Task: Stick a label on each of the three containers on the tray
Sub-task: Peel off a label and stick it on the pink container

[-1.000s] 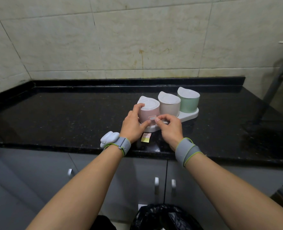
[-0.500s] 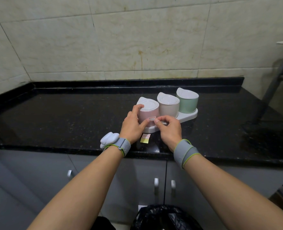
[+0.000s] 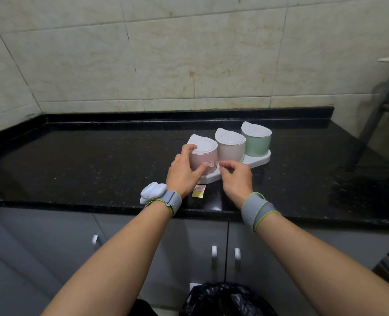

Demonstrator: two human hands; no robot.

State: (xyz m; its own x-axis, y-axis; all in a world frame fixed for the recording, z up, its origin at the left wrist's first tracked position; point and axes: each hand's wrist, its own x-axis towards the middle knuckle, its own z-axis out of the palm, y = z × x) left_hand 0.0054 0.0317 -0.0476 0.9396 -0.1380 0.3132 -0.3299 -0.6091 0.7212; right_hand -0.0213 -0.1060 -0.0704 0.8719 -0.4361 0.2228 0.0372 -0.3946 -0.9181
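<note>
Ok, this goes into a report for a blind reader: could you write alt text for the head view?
A person's left hand grips a pink container bearing a label, the right hand close beside it. It stands with a beige container and a green container on a white tray on a black counter; a label sheet lies nearer the edge.

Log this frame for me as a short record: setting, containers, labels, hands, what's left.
Setting: black countertop, tiled wall behind
Tray: white tray holding three lidded containers in a row
Containers: pink container nearest, beige container middle, green container farthest
Labelled: pink container only; label on its front
Left hand: grips the pink container, thumb by the label
Right hand: fingers loosely curled, nothing seen in it
Label sheet: on the countertop in front of the tray
Remaining: beige and green show no label
</note>
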